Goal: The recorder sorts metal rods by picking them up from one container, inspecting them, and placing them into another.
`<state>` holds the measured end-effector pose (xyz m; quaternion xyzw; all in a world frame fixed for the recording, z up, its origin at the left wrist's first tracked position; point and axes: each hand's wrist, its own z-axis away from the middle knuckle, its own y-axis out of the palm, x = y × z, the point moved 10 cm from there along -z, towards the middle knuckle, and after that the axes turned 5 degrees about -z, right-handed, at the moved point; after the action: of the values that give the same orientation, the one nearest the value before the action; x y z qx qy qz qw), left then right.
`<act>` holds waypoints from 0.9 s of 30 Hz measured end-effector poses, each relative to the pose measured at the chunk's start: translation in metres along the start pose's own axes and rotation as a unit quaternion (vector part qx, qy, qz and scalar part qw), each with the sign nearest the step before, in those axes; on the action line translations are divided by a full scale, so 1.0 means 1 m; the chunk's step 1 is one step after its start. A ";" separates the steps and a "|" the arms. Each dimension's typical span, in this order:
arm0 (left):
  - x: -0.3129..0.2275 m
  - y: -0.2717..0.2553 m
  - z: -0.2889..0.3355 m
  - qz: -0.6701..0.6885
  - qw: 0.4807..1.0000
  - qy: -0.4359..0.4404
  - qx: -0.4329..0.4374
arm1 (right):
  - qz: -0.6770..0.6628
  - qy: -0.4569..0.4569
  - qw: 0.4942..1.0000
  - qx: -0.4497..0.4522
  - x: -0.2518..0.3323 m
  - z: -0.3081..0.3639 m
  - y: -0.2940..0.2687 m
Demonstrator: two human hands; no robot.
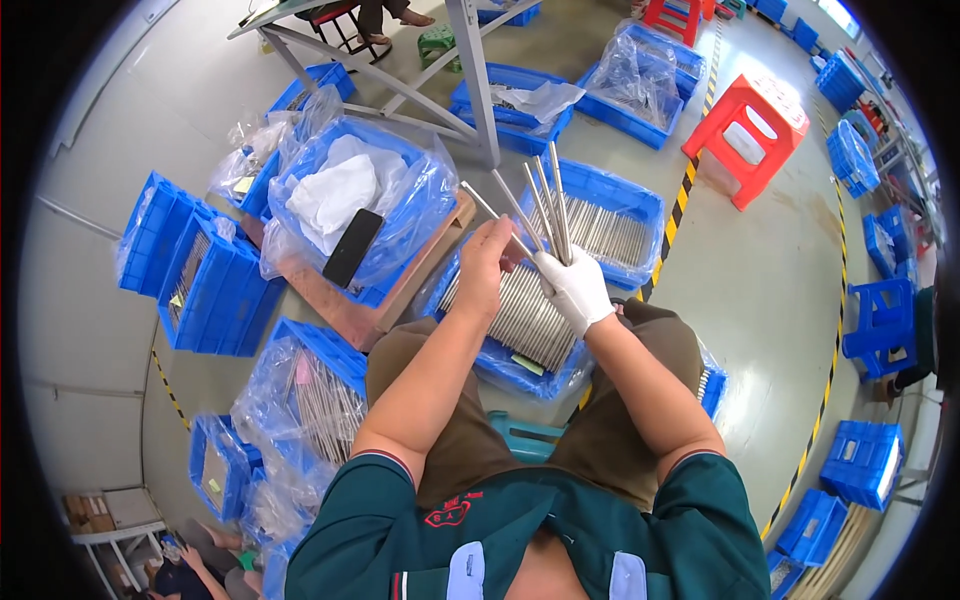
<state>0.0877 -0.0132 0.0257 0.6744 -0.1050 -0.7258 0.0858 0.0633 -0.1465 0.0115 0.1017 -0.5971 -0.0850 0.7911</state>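
My right hand, in a white glove, is closed round several thin silver metal rods that fan upward and away from me. My bare left hand is closed on one more metal rod, which slants up to the left and meets the others near the right hand. Below both hands, between my knees, a blue crate holds a row of similar rods lying side by side. Just beyond it, another blue crate carries more rods.
At the left, a black phone lies on a plastic-lined blue crate set on a wooden pallet. A metal table leg rises ahead. To the right stands a red stool beyond striped floor tape. Another person's feet show beyond the table.
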 end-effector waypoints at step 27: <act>0.048 0.089 0.066 0.114 0.932 -0.227 0.260 | -0.173 -0.024 0.984 -0.043 0.042 -0.025 -0.055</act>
<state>0.0170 -0.1093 0.0079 0.4740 -0.3830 -0.7921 -0.0360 0.0985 -0.2087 0.0294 0.1672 -0.5851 -0.2490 0.7535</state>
